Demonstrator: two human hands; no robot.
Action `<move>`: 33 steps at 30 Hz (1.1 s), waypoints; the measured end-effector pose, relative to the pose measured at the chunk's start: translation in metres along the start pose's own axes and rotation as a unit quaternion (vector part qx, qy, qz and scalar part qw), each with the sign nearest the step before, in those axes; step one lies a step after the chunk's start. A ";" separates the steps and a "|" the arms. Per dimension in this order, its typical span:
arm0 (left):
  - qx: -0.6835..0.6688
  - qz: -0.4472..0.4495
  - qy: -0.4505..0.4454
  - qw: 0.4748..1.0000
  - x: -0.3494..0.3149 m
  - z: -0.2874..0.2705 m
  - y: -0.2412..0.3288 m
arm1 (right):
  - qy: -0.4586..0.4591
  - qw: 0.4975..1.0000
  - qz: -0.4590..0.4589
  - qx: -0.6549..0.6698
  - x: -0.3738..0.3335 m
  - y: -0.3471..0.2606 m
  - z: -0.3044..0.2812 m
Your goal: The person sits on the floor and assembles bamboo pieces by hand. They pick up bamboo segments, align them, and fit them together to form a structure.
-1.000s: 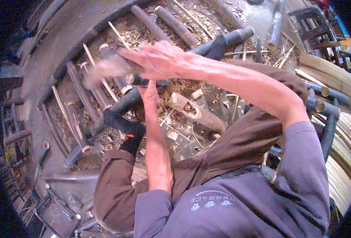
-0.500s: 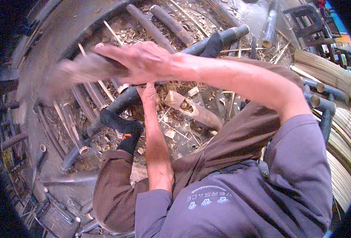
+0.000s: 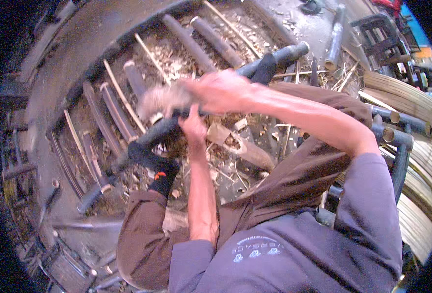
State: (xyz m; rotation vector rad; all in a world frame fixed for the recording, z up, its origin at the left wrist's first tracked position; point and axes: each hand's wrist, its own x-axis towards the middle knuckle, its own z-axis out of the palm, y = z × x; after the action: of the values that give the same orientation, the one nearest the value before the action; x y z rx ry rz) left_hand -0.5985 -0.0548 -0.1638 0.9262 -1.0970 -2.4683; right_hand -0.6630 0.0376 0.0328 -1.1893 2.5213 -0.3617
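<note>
My right hand is closed round a pale brown, club-like block, its far end smeared by motion. The block is just above a dark round pipe of a low frame. Below and beside the block, my left hand is closed with its thumb up, next to a short dark piece; what its fingers hold is mostly hidden. Close to my left hand on the near side lies a thick bamboo piece with its top cut open.
Several bamboo lengths and thin sticks rest across the frame, over wood chips. My black-socked feet brace on the pipe. Long pale strips are stacked at the right, beside more pipes. A dark crate-like stand is at the far right.
My right hand has swung the block from the upper left down and to the right, toward my left hand. My left hand stays nearly where it was, closed.
</note>
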 end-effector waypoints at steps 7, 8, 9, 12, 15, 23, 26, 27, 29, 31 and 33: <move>0.251 0.179 -0.213 0.927 -0.087 0.138 0.003 | 0.400 0.891 0.207 0.067 -0.117 0.064 -0.030; 0.324 0.239 -0.197 0.894 -0.079 0.135 -0.005 | 0.402 0.872 0.263 0.098 -0.135 0.072 -0.024; 0.396 0.297 -0.176 0.851 -0.066 0.121 -0.020 | 0.403 0.856 0.299 0.124 -0.148 0.078 -0.013; 0.483 0.339 -0.159 0.792 -0.040 0.104 -0.054 | 0.423 0.833 0.335 0.120 -0.189 0.092 0.004; 0.512 0.330 -0.158 0.777 -0.022 0.094 -0.067 | 0.455 0.827 0.315 0.093 -0.203 0.108 0.019; 0.489 0.251 -0.177 0.816 0.004 0.085 -0.072 | 0.549 0.689 0.407 0.243 -0.148 0.095 0.033; 0.359 0.241 -0.229 0.872 0.007 0.088 -0.049 | 0.258 0.824 0.368 0.346 -0.128 0.078 0.082; 0.395 0.148 -0.233 0.876 0.003 0.087 -0.045 | 0.298 0.836 0.353 0.297 -0.131 0.080 0.094; 0.390 0.119 -0.213 0.888 -0.006 0.085 -0.031 | 0.280 0.815 0.365 0.353 -0.138 0.073 0.069; 0.463 0.222 -0.253 0.820 -0.010 0.075 -0.044 | 0.327 0.808 0.366 0.325 -0.142 0.073 0.061; 0.500 0.332 -0.271 0.753 -0.018 0.092 -0.056 | 0.408 0.779 0.372 0.298 -0.155 0.083 0.067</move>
State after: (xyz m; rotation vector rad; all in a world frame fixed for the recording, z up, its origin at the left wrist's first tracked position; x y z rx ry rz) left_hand -0.6456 0.0429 -0.1504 -0.1318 -2.4982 -1.4361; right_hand -0.6019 0.2040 -0.0294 0.3417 2.8556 -1.5426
